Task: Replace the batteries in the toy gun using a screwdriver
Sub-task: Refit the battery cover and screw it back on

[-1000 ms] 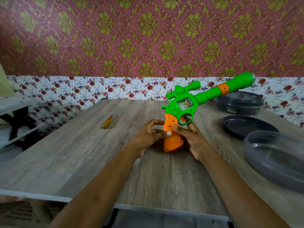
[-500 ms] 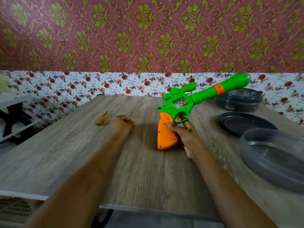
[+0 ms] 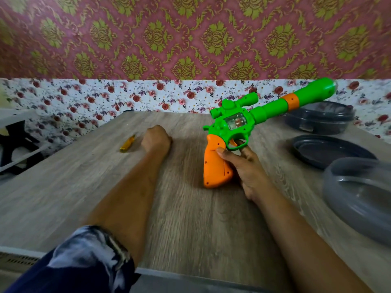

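Green-and-orange gun [image 3: 237,123] stands on the tabletop [image 3: 190,218], the right hand [image 3: 247,172] with its grip curled round the handle. The left hand [image 3: 155,138] has left it for the screwdriver [image 3: 127,143] alongside, its grip hidden; unscrewing likely follows.

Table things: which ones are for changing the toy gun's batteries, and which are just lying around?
For the job: toy gun, gripped by the right hand; yellow screwdriver, lying by the left hand.
Just lying around: dark round container; dark shallow tray; grey see-through bowl.
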